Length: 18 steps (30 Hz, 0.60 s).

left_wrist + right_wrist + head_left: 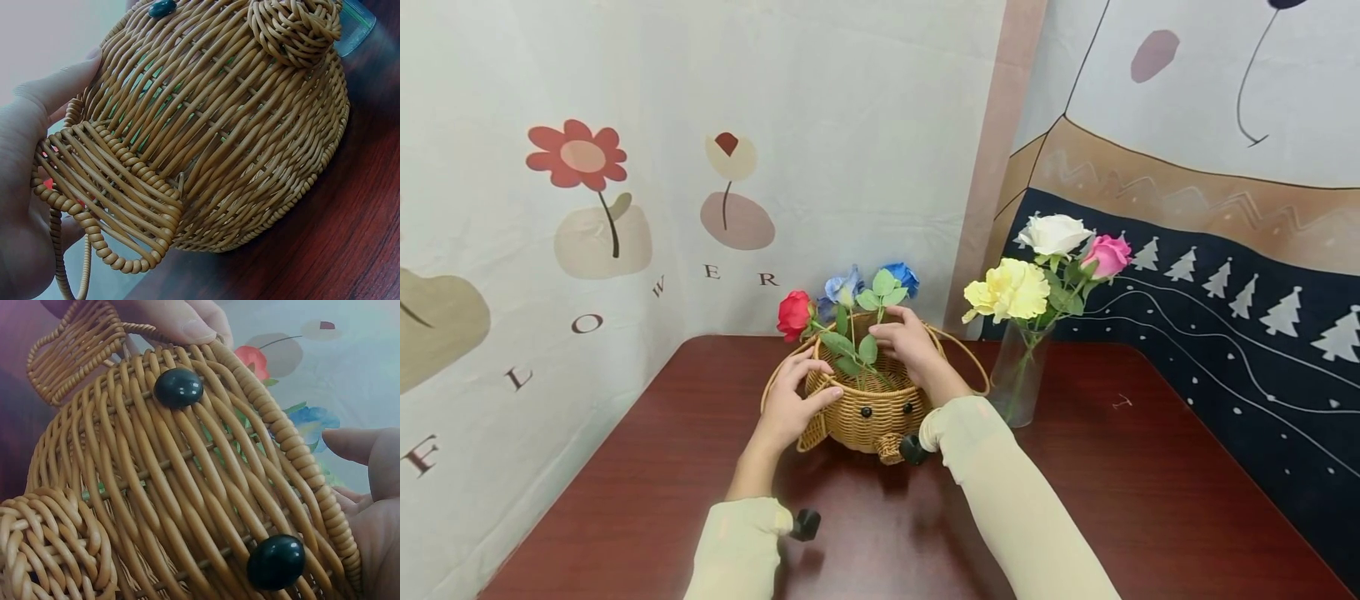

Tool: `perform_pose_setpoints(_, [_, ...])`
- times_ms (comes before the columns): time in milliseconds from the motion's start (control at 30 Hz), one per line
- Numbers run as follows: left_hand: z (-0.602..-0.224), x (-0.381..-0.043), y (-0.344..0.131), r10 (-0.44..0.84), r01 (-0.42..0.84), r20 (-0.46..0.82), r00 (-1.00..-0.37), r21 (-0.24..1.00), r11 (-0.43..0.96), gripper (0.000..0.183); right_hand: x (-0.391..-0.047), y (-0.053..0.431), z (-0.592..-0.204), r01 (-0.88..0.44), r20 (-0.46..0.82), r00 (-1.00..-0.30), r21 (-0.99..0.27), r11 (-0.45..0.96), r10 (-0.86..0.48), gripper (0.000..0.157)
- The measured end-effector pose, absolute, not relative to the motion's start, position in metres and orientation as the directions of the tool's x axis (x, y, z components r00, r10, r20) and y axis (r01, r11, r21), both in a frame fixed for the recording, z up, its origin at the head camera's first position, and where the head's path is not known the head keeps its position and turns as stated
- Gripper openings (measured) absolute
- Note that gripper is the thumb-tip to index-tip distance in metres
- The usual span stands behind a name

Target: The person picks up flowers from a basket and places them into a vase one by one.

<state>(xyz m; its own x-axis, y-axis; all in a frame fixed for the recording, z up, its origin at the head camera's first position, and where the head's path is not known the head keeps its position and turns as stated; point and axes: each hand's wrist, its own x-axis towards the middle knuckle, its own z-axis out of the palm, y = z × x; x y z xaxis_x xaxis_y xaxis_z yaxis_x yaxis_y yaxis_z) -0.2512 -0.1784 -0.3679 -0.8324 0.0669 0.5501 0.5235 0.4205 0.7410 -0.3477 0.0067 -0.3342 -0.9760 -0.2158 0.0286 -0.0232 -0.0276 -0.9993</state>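
A wicker basket (850, 421) with black bead eyes, a snout and ear-like side flaps stands upright on the table. At its left rim is my left hand (792, 400), gripping with the thumb at the front and the fingers by the ear flap (119, 187). My right hand (917, 350) reaches over the right rim, fingers close to the leafy stems; in the right wrist view its thumb is straight and apart from the fingers. Inside the basket stand a red rose (794, 315), a light blue flower (844, 287) and a blue rose (901, 278). Their lower stems are partly hidden by the wicker.
Right of the basket, a clear vase (1019, 383) holds a yellow flower (1009, 289), a white rose (1054, 234) and a pink rose (1107, 256). The thin basket handle (970, 354) hangs out toward the vase. A printed cloth wall rises behind the dark red table (1120, 467).
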Motion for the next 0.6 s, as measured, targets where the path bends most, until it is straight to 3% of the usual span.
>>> perform_pose_setpoints(233, [-0.3673, -0.2509, -0.1784, 0.058, 0.519, 0.553, -0.831, 0.734, 0.438, 0.027, -0.3469, 0.007, -0.3324, -0.035, 0.062, -0.981, -0.988, -0.149, -0.183, 0.055])
perform_pose_setpoints(600, [-0.3691, -0.2514, -0.1791, 0.056, 0.503, 0.54, -0.84, 0.736, 0.453, 0.027, -0.3465, 0.0069, -0.332, -0.025, 0.063, -0.975, -0.984, -0.178, -0.212, 0.042])
